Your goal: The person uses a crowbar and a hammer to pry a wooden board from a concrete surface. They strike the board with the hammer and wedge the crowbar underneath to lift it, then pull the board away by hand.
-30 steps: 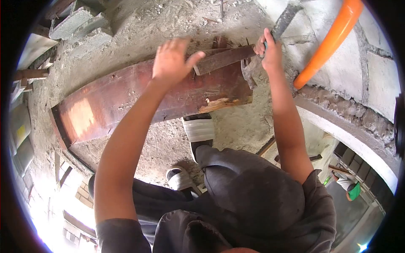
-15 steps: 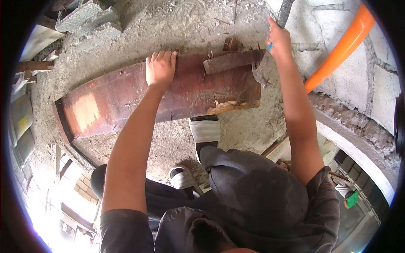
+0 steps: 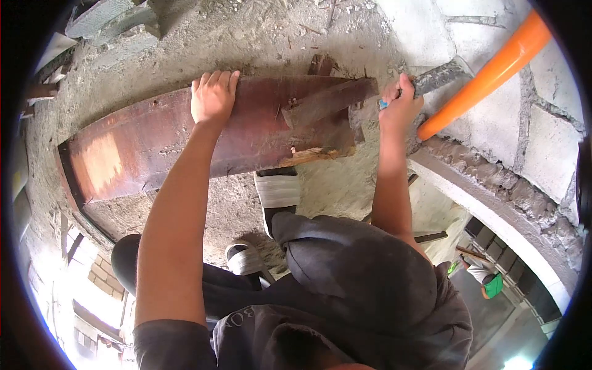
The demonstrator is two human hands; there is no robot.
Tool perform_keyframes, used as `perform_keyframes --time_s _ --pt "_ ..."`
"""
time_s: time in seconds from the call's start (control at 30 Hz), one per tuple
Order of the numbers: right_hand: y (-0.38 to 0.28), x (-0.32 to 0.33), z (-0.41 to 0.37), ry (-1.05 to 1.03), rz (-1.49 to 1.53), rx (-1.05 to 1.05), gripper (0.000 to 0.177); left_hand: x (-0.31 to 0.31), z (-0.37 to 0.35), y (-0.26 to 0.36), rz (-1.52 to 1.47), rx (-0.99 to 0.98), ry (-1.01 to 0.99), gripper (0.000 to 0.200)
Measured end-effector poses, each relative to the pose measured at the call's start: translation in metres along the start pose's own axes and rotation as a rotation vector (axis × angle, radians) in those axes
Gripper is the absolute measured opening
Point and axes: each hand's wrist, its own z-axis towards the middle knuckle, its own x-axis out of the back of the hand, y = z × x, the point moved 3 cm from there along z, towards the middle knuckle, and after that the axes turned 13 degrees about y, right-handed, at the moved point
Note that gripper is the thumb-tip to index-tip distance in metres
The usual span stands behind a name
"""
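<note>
A reddish-brown curved wooden panel lies on the rough ground, with a pale bare patch at its left end and splintered wood on its lower right edge. My left hand grips the panel's far edge, fingers curled over it. My right hand is closed around a dark, dirt-crusted tool with a bit of blue at the grip; its far end points up and right. Just left of that hand, a short wooden strip lies across the panel's right end, slightly blurred.
An orange pipe slants down beside the block wall at right. Concrete chunks lie at upper left. My sandalled foot stands by the panel's near edge. A person in green is far off at lower right.
My right hand has come down and the tool has swung from upright to pointing right. The view has shifted, so the panel and my left hand appear further left.
</note>
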Motion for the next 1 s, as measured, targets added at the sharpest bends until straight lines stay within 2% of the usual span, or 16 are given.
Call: perform_keyframes --time_s 0.03,0.1,0.13,0.2,0.27,0.33,0.4,0.43,0.47,0.53,0.67,0.73,0.87,0.93,1.0 --pt "-0.001 -0.004 0.006 -0.008 0.003 0.006 0.034 0.000 -0.002 -0.001 0.001 0.005 0.009 0.031" --pt "0.009 -0.024 0.035 -0.049 -0.072 -0.233 0.031 -0.005 0.000 -0.003 -0.042 0.026 0.047 0.032" --pt "0.010 -0.035 0.052 -0.058 -0.070 -0.228 0.031 -0.005 0.003 -0.004 -0.041 0.032 0.056 0.032" --pt "0.022 -0.049 0.078 -0.073 -0.254 -0.397 0.031 -0.001 0.000 -0.002 -0.027 0.015 0.026 0.032" --pt "0.037 -0.061 0.091 -0.103 -0.296 -0.412 0.030 -0.001 0.001 -0.001 -0.040 0.028 -0.009 0.032" --pt "0.034 -0.071 0.088 -0.135 -0.331 -0.414 0.030 0.000 0.002 0.000 -0.028 0.021 0.010 0.034" --pt "0.024 -0.074 0.071 -0.079 -0.364 -0.285 0.030 0.001 0.003 0.001 -0.047 0.023 0.027 0.035" --pt "0.022 -0.067 0.063 -0.046 -0.245 -0.219 0.030 0.002 0.003 0.002 -0.060 0.030 0.040 0.036" --pt "0.020 -0.055 0.053 -0.043 -0.253 -0.224 0.030 0.002 0.003 0.001 -0.062 0.032 0.032 0.036" --pt "0.004 -0.030 0.033 0.095 -0.071 -0.086 0.033 0.001 0.004 0.001 -0.058 0.027 0.019 0.038" --pt "0.001 -0.009 0.010 0.110 -0.008 -0.013 0.033 0.004 0.004 -0.001 -0.021 0.012 0.016 0.039" --pt "0.003 -0.005 0.012 0.035 0.027 0.028 0.031 0.002 0.003 -0.002 -0.021 -0.004 0.023 0.039" --pt "0.001 -0.039 0.046 -0.091 -0.044 -0.065 0.031 0.002 0.008 -0.002 -0.031 0.022 0.033 0.039" --pt "0.007 -0.064 0.067 -0.248 -0.248 -0.206 0.032 0.001 0.003 -0.001 -0.049 0.040 0.041 0.039" --pt "-0.014 -0.086 0.095 -0.199 -0.291 -0.165 0.033 0.006 0.003 0.002 -0.028 0.047 -0.010 0.039"
